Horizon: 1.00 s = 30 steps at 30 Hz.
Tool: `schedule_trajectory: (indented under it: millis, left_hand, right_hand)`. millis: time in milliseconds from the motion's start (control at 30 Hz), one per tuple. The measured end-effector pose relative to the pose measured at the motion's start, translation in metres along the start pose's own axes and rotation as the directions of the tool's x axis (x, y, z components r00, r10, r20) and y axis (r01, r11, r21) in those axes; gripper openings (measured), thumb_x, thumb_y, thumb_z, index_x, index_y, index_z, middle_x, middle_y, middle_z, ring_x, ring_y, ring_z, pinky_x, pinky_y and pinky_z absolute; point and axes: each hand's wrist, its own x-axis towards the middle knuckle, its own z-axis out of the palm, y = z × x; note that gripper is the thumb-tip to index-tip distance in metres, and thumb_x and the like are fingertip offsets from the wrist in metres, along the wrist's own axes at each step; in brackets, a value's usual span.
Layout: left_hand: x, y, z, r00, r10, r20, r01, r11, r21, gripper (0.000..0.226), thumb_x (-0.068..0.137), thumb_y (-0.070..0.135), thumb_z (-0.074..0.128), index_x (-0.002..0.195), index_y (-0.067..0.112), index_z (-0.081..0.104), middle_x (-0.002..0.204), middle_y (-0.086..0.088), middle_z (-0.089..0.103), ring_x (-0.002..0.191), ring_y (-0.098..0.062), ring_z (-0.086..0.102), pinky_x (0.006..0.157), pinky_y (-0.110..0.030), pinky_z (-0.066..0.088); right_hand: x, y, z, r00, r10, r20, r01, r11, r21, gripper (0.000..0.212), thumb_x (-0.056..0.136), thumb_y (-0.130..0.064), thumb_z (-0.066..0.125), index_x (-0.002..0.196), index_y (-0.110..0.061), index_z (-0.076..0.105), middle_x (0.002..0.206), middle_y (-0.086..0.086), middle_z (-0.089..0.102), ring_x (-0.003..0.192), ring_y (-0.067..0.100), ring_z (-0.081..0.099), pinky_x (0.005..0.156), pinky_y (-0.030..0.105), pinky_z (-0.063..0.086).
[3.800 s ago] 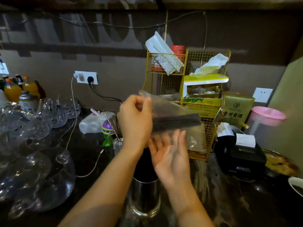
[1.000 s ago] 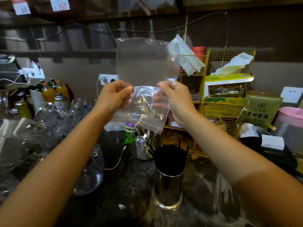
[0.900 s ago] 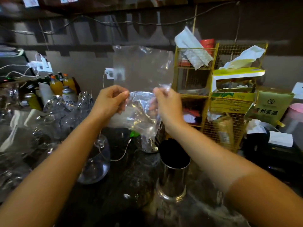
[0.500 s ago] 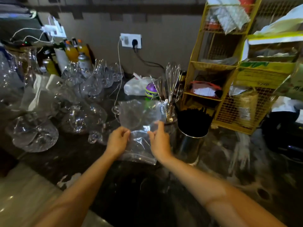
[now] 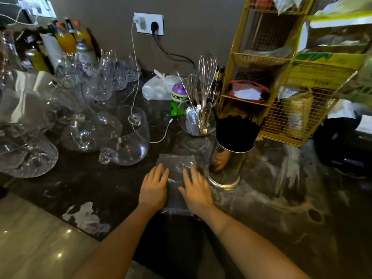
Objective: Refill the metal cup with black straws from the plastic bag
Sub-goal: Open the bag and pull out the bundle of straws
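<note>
The clear plastic bag [image 5: 175, 165] lies flat on the dark marble counter [image 5: 271, 198], with no straws in it. My left hand [image 5: 154, 187] rests palm-down on its left side and my right hand [image 5: 196, 188] on its right side, fingers spread and pressing it flat. Just right of the bag stands the shiny metal cup [image 5: 226, 168], packed with black straws [image 5: 236, 130] that rise above its rim. My right hand is close to the cup's base but not touching it.
Several clear glass pitchers and decanters [image 5: 124, 141] crowd the left. A glass jar holding a whisk and utensils [image 5: 198, 121] stands behind the cup. A yellow wire rack [image 5: 281, 77] fills the back right. A white charging cable [image 5: 161, 137] runs across the counter.
Earlier I held the bag, with straws in it, above the cup. Then I held it up with none inside. I have since lowered it to the counter and laid both palms on it.
</note>
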Motion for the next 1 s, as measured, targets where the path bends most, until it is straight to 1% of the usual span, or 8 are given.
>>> schedule_trajectory:
  millis: [67,167,367,500,733,833,933,1000]
  left_hand:
    - [0.002,-0.006,0.006,0.991,0.089,0.102,-0.088,0.996,-0.008,0.046,0.086,0.007,0.048,0.13,0.004,0.037,0.144,-0.023,0.033,0.133,-0.037,0.031,0.109,-0.048,0.027]
    - [0.005,-0.012,0.015,0.968,0.096,0.234,-0.097,0.995,-0.009,0.048,0.095,0.024,0.027,0.139,0.014,0.014,0.153,-0.009,0.013,0.141,-0.02,0.009,0.115,-0.032,0.008]
    - [0.007,-0.011,0.012,0.954,0.031,0.299,-0.015,0.998,-0.054,0.049,0.095,0.032,0.028,0.139,0.018,0.014,0.154,-0.006,0.011,0.141,-0.019,0.008,0.115,-0.035,0.012]
    - [0.022,0.002,-0.011,0.938,-0.042,0.345,0.166,0.926,-0.338,0.05,0.091,0.025,0.043,0.137,0.022,0.025,0.15,-0.008,0.027,0.131,-0.019,0.035,0.109,-0.036,0.03]
    - [0.07,0.047,-0.08,0.991,0.062,0.116,0.031,0.746,-0.665,0.059,0.081,0.013,0.061,0.133,0.014,0.034,0.133,-0.014,0.049,0.116,-0.019,0.049,0.098,-0.031,0.04]
    - [0.089,0.069,-0.105,0.994,0.107,0.016,-0.058,0.653,-0.755,0.063,0.074,0.008,0.068,0.128,0.021,0.037,0.115,-0.005,0.056,0.092,-0.002,0.056,0.08,-0.01,0.046]
    - [0.104,0.082,-0.121,0.994,0.108,-0.032,-0.09,0.594,-0.799,0.073,0.067,0.011,0.075,0.13,0.017,0.036,0.099,0.005,0.052,0.076,-0.001,0.053,0.068,-0.014,0.047]
    - [0.11,0.086,-0.126,0.993,0.106,-0.054,-0.108,0.61,-0.785,0.075,0.065,0.015,0.077,0.129,0.019,0.038,0.089,0.004,0.05,0.067,-0.006,0.05,0.065,-0.023,0.046]
  right_hand:
    - [-0.004,0.002,0.006,0.993,-0.078,0.087,0.08,0.997,-0.013,0.063,0.094,-0.041,0.029,0.143,-0.013,0.001,0.156,0.008,0.0,0.143,0.022,0.0,0.116,0.042,0.002]
    - [-0.01,0.008,0.012,0.982,-0.097,0.161,0.098,0.995,0.006,0.065,0.093,-0.047,0.023,0.143,-0.013,0.001,0.157,0.007,0.0,0.143,0.019,-0.006,0.115,0.042,-0.007]
    - [-0.007,0.014,0.006,0.971,-0.11,0.214,0.121,0.992,-0.037,0.068,0.092,-0.051,0.022,0.143,-0.012,0.0,0.157,0.008,-0.001,0.143,0.02,-0.006,0.115,0.043,-0.005]
    - [-0.009,0.013,-0.014,0.971,-0.082,0.224,0.055,0.991,0.124,0.065,0.093,-0.048,0.022,0.142,-0.014,-0.004,0.156,0.008,-0.005,0.143,0.02,-0.007,0.115,0.038,-0.004]
    - [-0.021,0.005,-0.107,0.986,-0.148,-0.075,0.166,0.886,0.433,0.064,0.093,-0.041,0.034,0.143,-0.021,0.0,0.157,0.0,0.003,0.142,0.012,0.003,0.113,0.026,0.006]
    - [-0.031,0.007,-0.152,0.954,-0.145,-0.261,0.262,0.827,0.498,0.061,0.091,-0.034,0.044,0.142,-0.024,0.012,0.153,0.0,0.02,0.138,0.011,0.019,0.11,0.024,0.017]
    - [-0.037,0.022,-0.195,0.872,-0.078,-0.482,0.343,0.801,0.491,0.051,0.087,-0.019,0.053,0.134,-0.02,0.034,0.13,0.003,0.046,0.11,0.006,0.044,0.092,0.016,0.036]
    - [-0.036,0.039,-0.221,0.814,0.004,-0.581,0.327,0.824,0.464,0.045,0.084,-0.012,0.056,0.126,-0.018,0.043,0.109,-0.001,0.05,0.083,0.001,0.047,0.072,0.008,0.034]
